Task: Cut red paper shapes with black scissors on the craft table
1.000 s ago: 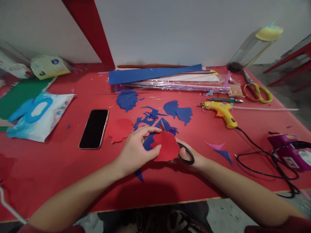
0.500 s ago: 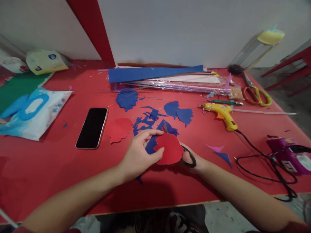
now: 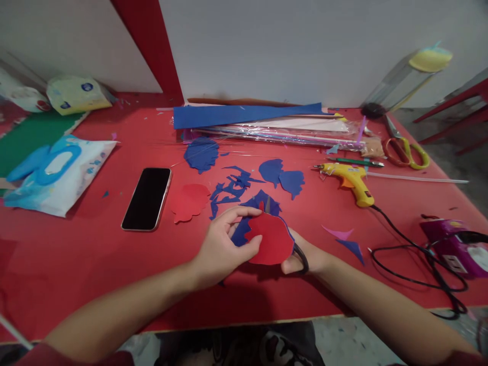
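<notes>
My left hand [image 3: 224, 241] pinches a red foam cutout [image 3: 272, 240] with a wavy edge, lying over a blue foam piece [image 3: 239, 231]. Behind that cutout, my right hand [image 3: 305, 254] grips black-handled scissors [image 3: 302, 258]; a bit of blade shows beyond the top edge, and most of the tool is hidden. Another red cutout [image 3: 189, 202] lies flat to the left. Blue petal-shaped cutouts [image 3: 292, 181] and a round blue cutout [image 3: 201, 154] rest farther back. Blue scraps [image 3: 232, 185] are scattered between them.
A phone [image 3: 147, 198] and a wet-wipe pack [image 3: 63, 170] lie left. Blue foam strips [image 3: 244, 114] and wrapped sticks line the back. Right are a yellow glue gun [image 3: 353, 180], its cord, a green cutter [image 3: 356, 162], other scissors [image 3: 406, 148] and a purple box [image 3: 453, 246].
The red cutout has shifted slightly down and turned in my left hand, with a blue edge now showing along its right side. The scissors' handle is more covered. The view has shifted slightly.
</notes>
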`<state>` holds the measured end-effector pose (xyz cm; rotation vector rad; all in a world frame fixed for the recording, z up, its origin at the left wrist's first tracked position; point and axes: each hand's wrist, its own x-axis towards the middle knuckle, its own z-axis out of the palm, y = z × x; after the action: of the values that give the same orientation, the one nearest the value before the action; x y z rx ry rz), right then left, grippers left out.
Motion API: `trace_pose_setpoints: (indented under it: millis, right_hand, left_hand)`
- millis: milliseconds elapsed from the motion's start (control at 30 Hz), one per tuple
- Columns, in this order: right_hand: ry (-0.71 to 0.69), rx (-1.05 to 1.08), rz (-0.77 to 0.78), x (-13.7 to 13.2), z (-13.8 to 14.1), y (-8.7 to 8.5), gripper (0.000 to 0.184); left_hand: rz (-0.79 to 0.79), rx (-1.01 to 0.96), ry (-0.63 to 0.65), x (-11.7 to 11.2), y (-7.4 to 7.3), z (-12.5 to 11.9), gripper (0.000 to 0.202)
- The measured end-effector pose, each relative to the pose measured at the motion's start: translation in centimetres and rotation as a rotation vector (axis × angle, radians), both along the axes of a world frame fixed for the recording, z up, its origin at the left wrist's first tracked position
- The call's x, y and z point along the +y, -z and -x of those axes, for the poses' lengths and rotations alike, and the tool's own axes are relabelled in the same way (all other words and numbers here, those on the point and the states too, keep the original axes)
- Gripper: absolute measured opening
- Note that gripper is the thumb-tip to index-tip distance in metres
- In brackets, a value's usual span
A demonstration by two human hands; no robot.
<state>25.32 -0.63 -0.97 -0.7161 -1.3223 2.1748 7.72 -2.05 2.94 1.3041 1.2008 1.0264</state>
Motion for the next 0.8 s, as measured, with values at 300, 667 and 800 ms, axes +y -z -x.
trace_pose_setpoints:
  millis: [300,667,800]
  right_hand:
    - [0.065,0.023,-0.059,0.0,0.0,0.7,0.077]
    - [0.212,0.138,0.201,-0.2,1.1,1.0,0.039]
    - [0.303,0.163,0.247,0.3,1.1,0.8,0.031]
  left_hand:
    - [-0.079,0.073,0.007,0.2,-0.1,0.4,0.028]
    - [-0.222,0.150,-0.154,2.6,-0.3,2.4,0.030]
    - [-0.274,0.176,-0.202,3.8,0.3,3.1,0.030]
